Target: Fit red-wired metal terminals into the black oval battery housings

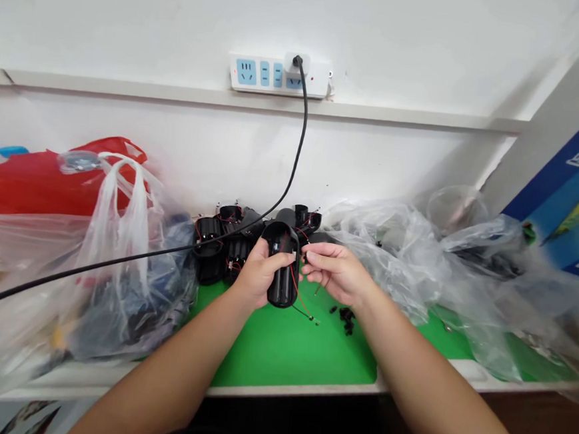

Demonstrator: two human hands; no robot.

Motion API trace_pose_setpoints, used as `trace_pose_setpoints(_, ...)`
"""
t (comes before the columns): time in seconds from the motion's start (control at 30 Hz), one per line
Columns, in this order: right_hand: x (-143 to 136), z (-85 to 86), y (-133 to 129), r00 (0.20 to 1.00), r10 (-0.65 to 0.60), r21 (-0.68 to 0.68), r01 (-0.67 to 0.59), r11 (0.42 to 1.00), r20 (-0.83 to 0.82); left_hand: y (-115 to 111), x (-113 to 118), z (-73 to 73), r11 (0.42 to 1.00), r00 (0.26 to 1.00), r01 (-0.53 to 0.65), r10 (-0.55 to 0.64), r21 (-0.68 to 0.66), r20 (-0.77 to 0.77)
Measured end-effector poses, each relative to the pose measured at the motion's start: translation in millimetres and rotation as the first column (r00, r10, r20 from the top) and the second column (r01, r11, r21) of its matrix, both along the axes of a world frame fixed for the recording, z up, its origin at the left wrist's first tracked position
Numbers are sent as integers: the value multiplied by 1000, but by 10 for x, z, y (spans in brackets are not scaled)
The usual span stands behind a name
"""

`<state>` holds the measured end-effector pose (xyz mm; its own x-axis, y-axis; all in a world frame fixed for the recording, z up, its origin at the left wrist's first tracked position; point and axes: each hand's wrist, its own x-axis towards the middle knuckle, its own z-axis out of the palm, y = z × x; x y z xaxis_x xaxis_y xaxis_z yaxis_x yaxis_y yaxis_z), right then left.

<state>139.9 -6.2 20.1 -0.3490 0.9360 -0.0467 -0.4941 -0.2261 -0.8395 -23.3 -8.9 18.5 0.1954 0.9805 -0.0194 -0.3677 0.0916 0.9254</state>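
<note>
My left hand [259,275] is wrapped round a black plastic housing [282,287], its thumb lying across the front. The housing is tilted, with its round open end up. Thin red and black wires [302,305] run out of it, and a small connector dangles below. Beside its right edge, my right hand [333,268] is closed in a pinch at the fingertips; what is between them is too small to make out. Behind my hands stand several similar black housings [210,234] with red wires. Small black parts [346,318] lie in a little pile below my right hand.
A green mat [283,357] covers the table. Filled plastic bags stand at the left [128,284] and clear plastic bags [397,245] at the right. A black cable [294,157] hangs from the power strip [255,74] and crosses in front of the housings. A printed box [572,186] stands far right.
</note>
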Motion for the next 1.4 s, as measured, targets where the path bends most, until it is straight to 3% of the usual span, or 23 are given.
trace_pose_setpoints(0.1,-36,-23,-1,997,-75,11,75,997,17,26,15,-37,989,995,-74,82,126,-58)
trace_pose_setpoints(0.2,-49,-33,-6,995,-83,25,82,996,49,62,14,-66,938,971,-157,204,308,-125)
trace_pose_setpoints(0.3,-50,-30,-10,993,-90,50,86,995,80,73,8,-70,911,962,-153,226,383,-154)
trace_pose_setpoints(0.63,-65,-40,-4,963,-198,181,165,970,181,20,26,-23,910,962,-138,217,392,-167)
trace_pose_setpoints(0.97,-85,-87,-3,965,-167,198,126,972,202,21,23,-22,918,954,-136,223,372,-201)
trace_pose_setpoints(1.07,-111,-98,-28,935,-200,266,121,956,294,27,7,-22,930,955,-139,217,341,-204)
trace_pose_setpoints(1.13,-140,-86,-70,862,-261,378,89,922,435,34,-7,-20,944,960,-129,195,303,-201)
trace_pose_setpoints(1.2,-178,-67,-122,744,-369,534,20,845,556,44,-20,-18,941,958,-141,208,307,-198)
trace_pose_setpoints(1.33,-251,-66,-191,598,-563,761,-127,636,571,64,-34,-11,903,941,-206,288,376,-177)
trace_pose_setpoints(1.4,-272,-89,-198,558,-596,782,-169,599,578,63,-30,-6,899,939,-213,297,382,-176)
